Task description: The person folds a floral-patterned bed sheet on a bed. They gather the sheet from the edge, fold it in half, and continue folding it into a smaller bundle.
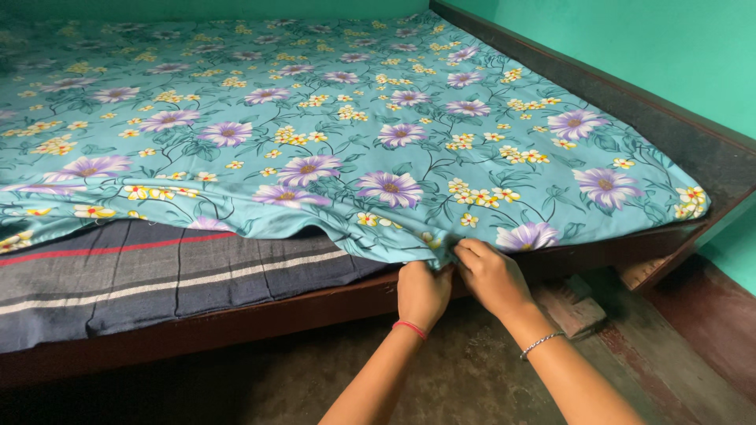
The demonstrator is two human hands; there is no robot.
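A teal bedsheet (331, 126) printed with purple and yellow flowers lies spread over a bed. My left hand (422, 293), with a red thread at the wrist, grips the sheet's front edge from below. Beside it, my right hand (492, 275), wearing a silver bracelet, pinches the same edge where the cloth bunches. Both hands are at the bed's front side, right of the middle. The fingertips are partly hidden in the fold.
Under the sheet at the left, a dark grey striped mattress cover (142, 275) with a red line shows. The dark wooden bed frame (236, 323) runs along the front. A green wall (630, 39) stands to the right, and a worn floor (472, 370) lies below.
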